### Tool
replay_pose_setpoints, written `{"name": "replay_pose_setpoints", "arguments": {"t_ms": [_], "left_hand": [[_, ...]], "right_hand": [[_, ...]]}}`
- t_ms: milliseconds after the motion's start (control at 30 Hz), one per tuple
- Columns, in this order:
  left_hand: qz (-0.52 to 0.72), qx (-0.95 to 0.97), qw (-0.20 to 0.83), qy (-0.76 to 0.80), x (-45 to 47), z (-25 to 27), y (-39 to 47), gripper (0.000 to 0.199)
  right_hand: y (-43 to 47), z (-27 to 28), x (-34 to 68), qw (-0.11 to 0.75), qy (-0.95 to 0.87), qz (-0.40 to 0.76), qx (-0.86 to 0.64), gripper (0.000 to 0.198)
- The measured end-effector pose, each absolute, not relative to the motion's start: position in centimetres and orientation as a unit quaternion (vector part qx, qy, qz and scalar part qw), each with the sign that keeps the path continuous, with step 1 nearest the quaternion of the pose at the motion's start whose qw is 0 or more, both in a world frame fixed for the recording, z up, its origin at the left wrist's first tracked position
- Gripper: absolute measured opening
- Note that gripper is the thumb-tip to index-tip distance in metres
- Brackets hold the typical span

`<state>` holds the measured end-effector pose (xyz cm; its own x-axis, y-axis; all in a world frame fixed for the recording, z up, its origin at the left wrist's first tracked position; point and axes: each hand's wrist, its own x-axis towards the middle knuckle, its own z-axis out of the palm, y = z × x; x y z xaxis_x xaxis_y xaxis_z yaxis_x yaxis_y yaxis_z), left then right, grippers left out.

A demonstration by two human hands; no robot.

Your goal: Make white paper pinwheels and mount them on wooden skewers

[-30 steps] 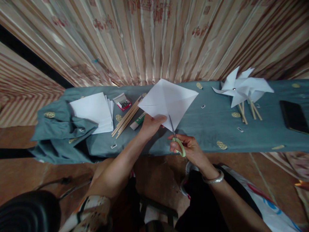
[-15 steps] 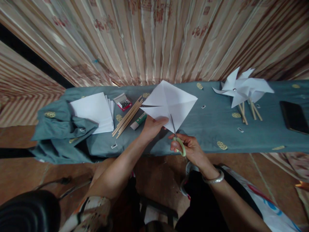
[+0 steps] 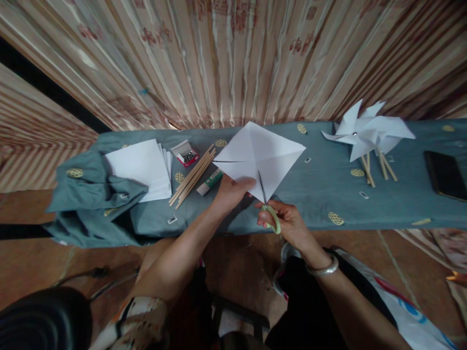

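A square sheet of white paper (image 3: 272, 148) with crossed fold lines is held up over the table, turned corner-wise. One slit runs inward from its left corner. My left hand (image 3: 233, 189) pinches the sheet near its lower left edge, thumb on top. In my right hand (image 3: 282, 218) is a pair of scissors (image 3: 273, 220) with pale green handles. Their blades lie at the sheet's bottom corner and point toward its middle; they look nearly closed.
Left on the cloth-covered table (image 3: 310, 204) lie a stack of white paper (image 3: 136, 167), an open red box of small pins (image 3: 186, 154), wooden sticks (image 3: 193, 177) and a green-and-white box (image 3: 209, 183). White paper pinwheels (image 3: 359, 133) and a black phone (image 3: 444, 174) lie on the right.
The sheet's right corner has shifted slightly right, and the slit at its left looks narrower. Both hands and the scissors have barely moved.
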<state>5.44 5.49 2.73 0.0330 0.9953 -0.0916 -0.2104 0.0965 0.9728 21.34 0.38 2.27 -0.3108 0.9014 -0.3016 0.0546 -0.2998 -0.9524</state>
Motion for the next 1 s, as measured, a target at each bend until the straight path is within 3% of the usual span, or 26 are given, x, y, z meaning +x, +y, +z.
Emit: {"name": "replay_pose_setpoints", "arguments": {"t_ms": [1000], "left_hand": [[0.498, 0.427, 0.593, 0.467, 5.84, 2.77, 4.82, 0.015]], "right_hand": [[0.51, 2.64, 20.91, 0.353, -0.479, 0.631, -0.498, 0.044]]}}
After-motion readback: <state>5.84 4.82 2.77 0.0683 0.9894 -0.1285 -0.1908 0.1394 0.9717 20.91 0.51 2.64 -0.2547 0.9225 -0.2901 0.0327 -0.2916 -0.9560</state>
